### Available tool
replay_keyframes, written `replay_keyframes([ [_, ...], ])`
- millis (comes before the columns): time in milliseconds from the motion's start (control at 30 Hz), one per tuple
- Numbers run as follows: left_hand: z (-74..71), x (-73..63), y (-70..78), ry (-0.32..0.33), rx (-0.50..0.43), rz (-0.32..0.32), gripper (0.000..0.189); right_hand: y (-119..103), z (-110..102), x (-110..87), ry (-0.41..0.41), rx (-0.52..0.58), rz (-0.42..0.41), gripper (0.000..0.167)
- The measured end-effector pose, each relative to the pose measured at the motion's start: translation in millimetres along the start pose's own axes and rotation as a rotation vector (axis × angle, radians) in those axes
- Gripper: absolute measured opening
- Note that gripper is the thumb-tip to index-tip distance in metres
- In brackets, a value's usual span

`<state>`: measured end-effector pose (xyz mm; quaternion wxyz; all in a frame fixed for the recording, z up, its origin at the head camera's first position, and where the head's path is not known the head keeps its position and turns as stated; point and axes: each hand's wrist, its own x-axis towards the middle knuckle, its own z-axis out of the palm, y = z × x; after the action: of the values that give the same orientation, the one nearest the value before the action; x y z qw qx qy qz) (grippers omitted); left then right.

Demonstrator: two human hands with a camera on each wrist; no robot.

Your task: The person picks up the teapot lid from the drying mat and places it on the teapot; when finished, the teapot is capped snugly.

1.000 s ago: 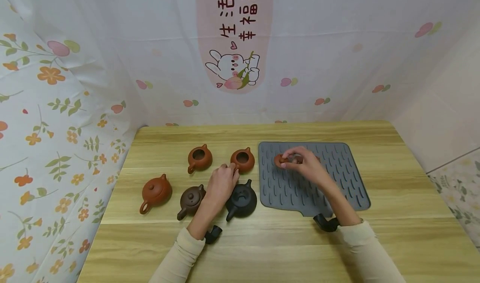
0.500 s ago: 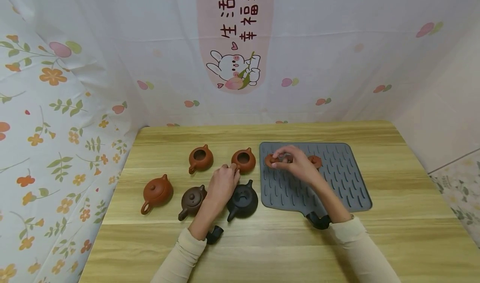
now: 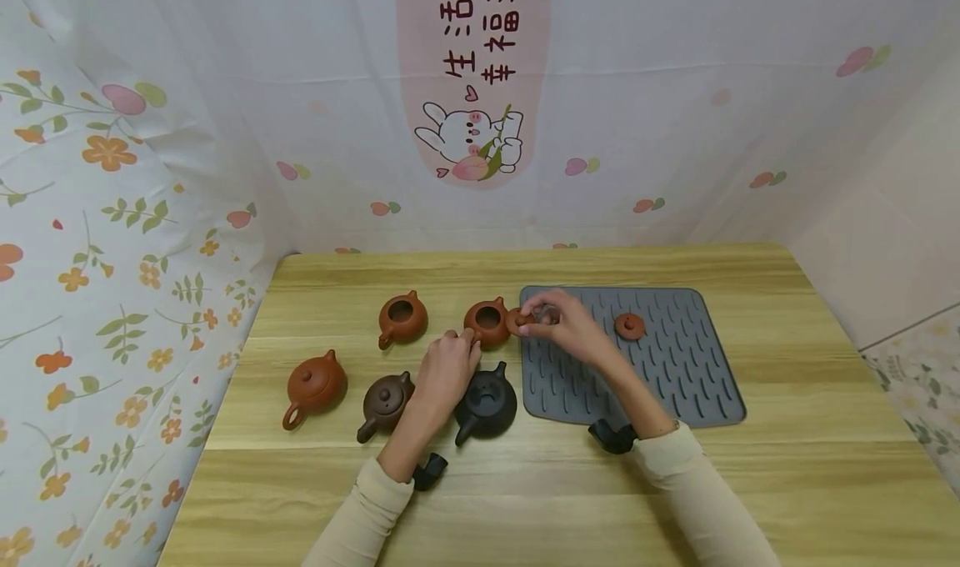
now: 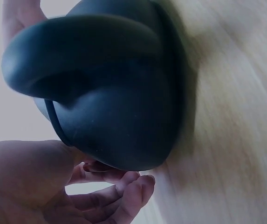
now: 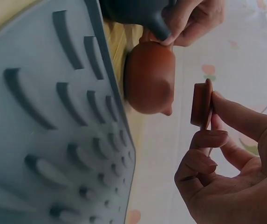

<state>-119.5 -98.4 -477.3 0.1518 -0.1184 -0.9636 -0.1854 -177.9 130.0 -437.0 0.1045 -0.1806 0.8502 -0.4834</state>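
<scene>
My left hand (image 3: 447, 367) grips the handle of an orange-brown clay teapot (image 3: 497, 333) whose top is uncovered. A small orange-brown teapot lid (image 3: 516, 323) is pinched in my right hand (image 3: 567, 327), just right of that pot. In the right wrist view the lid (image 5: 199, 105) is held above the pot's (image 5: 148, 79) level. The black teapot (image 3: 497, 408) stands close in front of the left hand and fills much of the left wrist view, hiding most of the gripped handle there.
A second uncovered orange-brown teapot (image 3: 411, 327) stands at the back left. Lidded orange (image 3: 318, 388) and dark brown (image 3: 381, 413) teapots stand nearer on the wooden table (image 3: 540, 500). The grey ridged mat (image 3: 637, 383) at right bears another lid (image 3: 629, 327).
My right hand has carried the lid leftward across the mat to beside the gripped pot, uncovering the other lid on the mat. The left hand has kept its place.
</scene>
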Motion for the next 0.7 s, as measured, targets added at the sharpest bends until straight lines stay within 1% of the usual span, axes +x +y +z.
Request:
replay_keyframes([
  [67, -0.5, -0.5, 0.1, 0.007, -0.005, 0.005, 0.016, -2.2, 2.3, 2.4, -0.001, -0.005, -0.001, 0.019],
  [100, 4.6, -0.7, -2.7, 0.014, 0.006, 0.007, 0.015, -2.7, 3.3, 3.7, -0.001, -0.008, 0.0, 0.019],
  [133, 4.6, -0.7, -2.6, 0.016, 0.006, 0.008, 0.016, -3.6, 4.3, 4.7, -0.002, -0.011, -0.003, 0.019],
  [167, 0.3, -0.5, 0.0, 0.006, -0.009, 0.005, 0.015, -4.3, 5.3, 5.9, -0.001, -0.011, -0.002, 0.019],
  [300, 0.1, 0.7, 0.2, -0.016, 0.005, 0.003, 0.015, -6.3, 9.0, 11.0, 0.004, -0.025, -0.012, 0.018],
  [333, -5.3, 0.9, 3.2, -0.03, -0.002, 0.001, 0.015, -6.9, 9.7, 12.2, 0.004, -0.028, -0.014, 0.018],
  [500, -7.6, 1.2, 4.1, -0.074, 0.013, -0.012, 0.015, -8.7, 12.3, 18.5, -0.01, -0.037, -0.018, 0.016],
  [700, -6.6, 1.1, 3.5, -0.08, 0.029, -0.011, 0.015, -10.4, 15.0, 24.1, -0.032, -0.031, -0.028, 0.018],
])
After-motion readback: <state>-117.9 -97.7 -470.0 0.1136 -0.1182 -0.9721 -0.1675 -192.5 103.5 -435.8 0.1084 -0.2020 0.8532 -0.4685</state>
